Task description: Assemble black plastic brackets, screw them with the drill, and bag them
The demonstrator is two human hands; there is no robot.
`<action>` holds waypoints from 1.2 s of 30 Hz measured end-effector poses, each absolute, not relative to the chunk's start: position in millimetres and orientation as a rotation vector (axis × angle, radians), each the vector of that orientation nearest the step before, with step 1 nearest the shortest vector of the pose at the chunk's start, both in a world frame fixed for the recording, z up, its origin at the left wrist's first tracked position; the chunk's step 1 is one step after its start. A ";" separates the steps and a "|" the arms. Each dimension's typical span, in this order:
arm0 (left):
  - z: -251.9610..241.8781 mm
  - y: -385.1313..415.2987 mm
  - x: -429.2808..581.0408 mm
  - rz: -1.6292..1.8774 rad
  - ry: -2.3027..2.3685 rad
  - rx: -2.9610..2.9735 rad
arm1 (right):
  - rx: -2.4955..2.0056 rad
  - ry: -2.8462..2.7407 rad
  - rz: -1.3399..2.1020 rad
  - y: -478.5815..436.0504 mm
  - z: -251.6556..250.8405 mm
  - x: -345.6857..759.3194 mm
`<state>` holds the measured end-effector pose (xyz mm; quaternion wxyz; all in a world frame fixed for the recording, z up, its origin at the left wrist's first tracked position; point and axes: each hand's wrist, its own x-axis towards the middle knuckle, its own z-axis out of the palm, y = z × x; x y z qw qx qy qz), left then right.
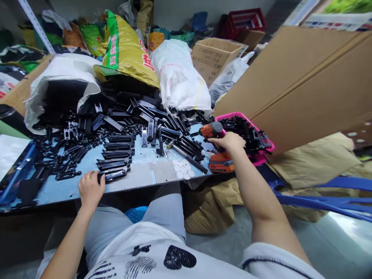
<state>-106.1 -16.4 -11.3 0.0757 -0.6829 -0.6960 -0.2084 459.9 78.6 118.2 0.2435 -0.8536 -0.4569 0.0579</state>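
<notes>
My right hand [233,142] is wrapped round the grip of an orange and black cordless drill [209,130], whose 20V battery sits low by the table's front edge. At the left of that edge, my left hand [90,188] has its fingers curled on the end of a long black plastic part [115,174]. Just behind it lies a row of similar black parts [119,146], side by side. Between the hands are a dark rod [188,158] and a group of white round discs [183,169].
Loose black parts [124,112] heap across the back of the blue table [64,188]. Behind them stand a white sack [183,73] and a yellow-green sack [124,46]. At right, a pink basket [271,145] holds black parts beside a large cardboard sheet [290,73].
</notes>
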 end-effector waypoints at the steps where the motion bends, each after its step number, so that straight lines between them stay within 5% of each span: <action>1: -13.0 -20.1 -113.7 -0.631 -2.127 -2.028 | -2.295 -1.300 -0.082 76.3 122.3 446.5; 4: -20.6 -25.0 -130.8 -0.676 -2.146 -2.133 | -1.911 -1.618 -0.317 86.2 120.8 371.1; 13: -8.6 -41.9 -117.1 -1.033 -2.376 -1.958 | -1.311 -2.730 0.331 190.5 46.7 82.2; 19: -10.9 -90.5 -87.7 -1.916 -3.126 -1.632 | -1.182 -2.943 0.521 233.8 57.4 64.4; 23: -15.1 -106.5 -69.2 -2.527 -3.588 -0.644 | -1.333 -2.818 1.140 231.2 58.6 57.0; 29: -10.9 -111.3 -44.9 -3.576 -2.494 0.242 | -1.113 -2.605 1.552 146.3 30.7 32.1; 36: -20.7 -125.3 -30.4 -3.796 -1.875 0.456 | -1.134 -2.494 1.738 84.3 25.8 35.2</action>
